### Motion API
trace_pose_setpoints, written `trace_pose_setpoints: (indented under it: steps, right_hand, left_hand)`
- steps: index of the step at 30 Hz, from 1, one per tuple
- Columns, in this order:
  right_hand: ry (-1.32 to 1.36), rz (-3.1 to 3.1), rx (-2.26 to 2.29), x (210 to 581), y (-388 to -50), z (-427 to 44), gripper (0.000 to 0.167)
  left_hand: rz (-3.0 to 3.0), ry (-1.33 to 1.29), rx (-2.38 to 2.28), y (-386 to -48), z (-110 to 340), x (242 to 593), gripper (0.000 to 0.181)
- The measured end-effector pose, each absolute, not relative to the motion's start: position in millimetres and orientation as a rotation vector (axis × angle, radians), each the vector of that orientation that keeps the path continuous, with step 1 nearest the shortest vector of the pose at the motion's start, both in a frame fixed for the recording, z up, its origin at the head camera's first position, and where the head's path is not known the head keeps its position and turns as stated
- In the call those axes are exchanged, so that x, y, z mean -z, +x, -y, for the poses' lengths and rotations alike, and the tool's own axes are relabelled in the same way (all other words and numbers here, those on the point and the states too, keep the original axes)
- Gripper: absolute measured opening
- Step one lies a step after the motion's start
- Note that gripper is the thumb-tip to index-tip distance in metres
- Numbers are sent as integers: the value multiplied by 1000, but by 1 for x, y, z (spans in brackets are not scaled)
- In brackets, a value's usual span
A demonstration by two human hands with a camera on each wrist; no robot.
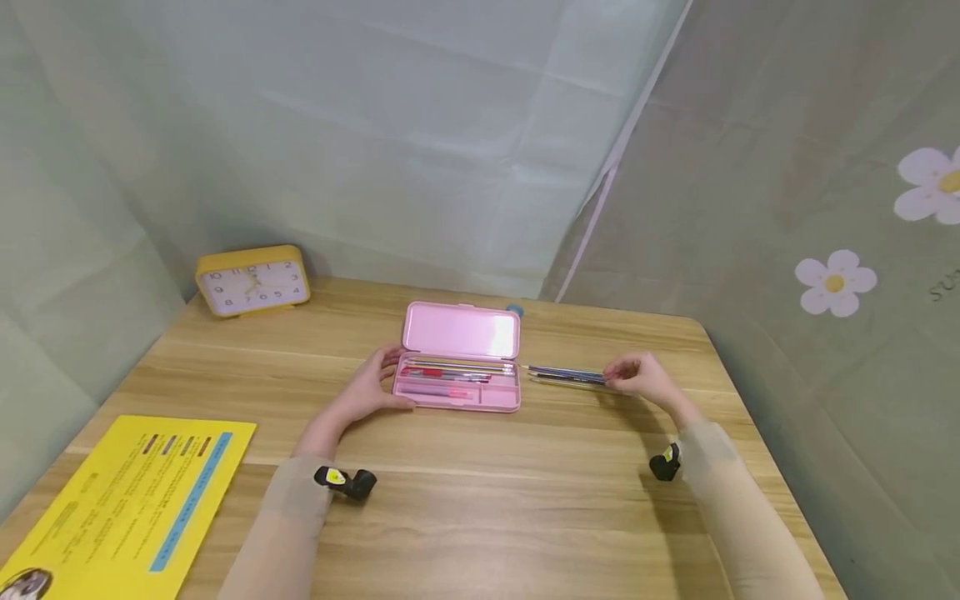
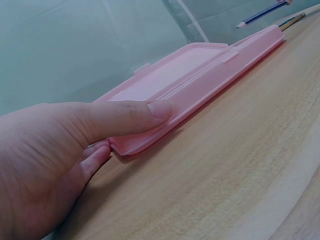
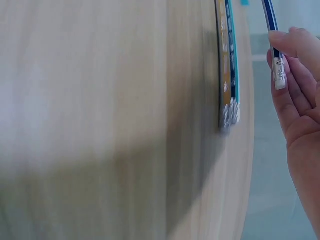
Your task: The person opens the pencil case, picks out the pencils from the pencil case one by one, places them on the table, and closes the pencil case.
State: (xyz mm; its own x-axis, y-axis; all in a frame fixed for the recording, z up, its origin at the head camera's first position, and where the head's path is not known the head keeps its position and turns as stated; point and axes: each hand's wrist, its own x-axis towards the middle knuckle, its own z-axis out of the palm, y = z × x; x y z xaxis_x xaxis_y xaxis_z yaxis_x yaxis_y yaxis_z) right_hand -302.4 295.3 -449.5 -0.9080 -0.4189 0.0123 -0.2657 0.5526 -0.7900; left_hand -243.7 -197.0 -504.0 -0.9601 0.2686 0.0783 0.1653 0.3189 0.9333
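An open pink pencil case (image 1: 461,329) (image 2: 210,82) lies on the table with several pencils and pens (image 1: 450,375) in its tray. My left hand (image 1: 372,385) (image 2: 55,150) grips the case's left end, thumb along the front wall and fingers round the far side. To the right of the case, my right hand (image 1: 637,375) (image 3: 300,85) pinches a dark blue pencil (image 3: 271,20) (image 2: 262,14) near its white eraser end, raised above the table. Beneath it, several pencils (image 3: 227,65) (image 2: 292,21) lie side by side on the table, eraser ends towards me in the right wrist view.
A yellow clock (image 1: 253,282) stands at the back left of the table (image 1: 487,500). At the front left lies a yellow printed sheet (image 1: 127,500). A small blue round thing (image 1: 515,309) is behind the case lid. Curtains hang behind and at the right.
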Motion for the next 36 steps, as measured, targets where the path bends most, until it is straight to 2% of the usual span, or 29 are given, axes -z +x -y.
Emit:
trace_pose_setpoints:
  steps: [9, 19, 28, 36]
  right_hand:
    - [-588, -2621, 1200, 452, -296, -307, 16]
    - [-568, -2617, 1129, 425, -277, -291, 17]
    - [-619, -2626, 1089, 454, -296, -309, 15]
    - [-593, -2640, 1053, 458, -299, -313, 13]
  left_hand:
    - [-2461, 396, -1738, -243, 197, 501, 110]
    - [-2472, 404, -1727, -242, 198, 502, 108]
    - [-2474, 396, -1722, -242, 198, 503, 108]
    - [-2466, 397, -1732, -243, 198, 503, 109]
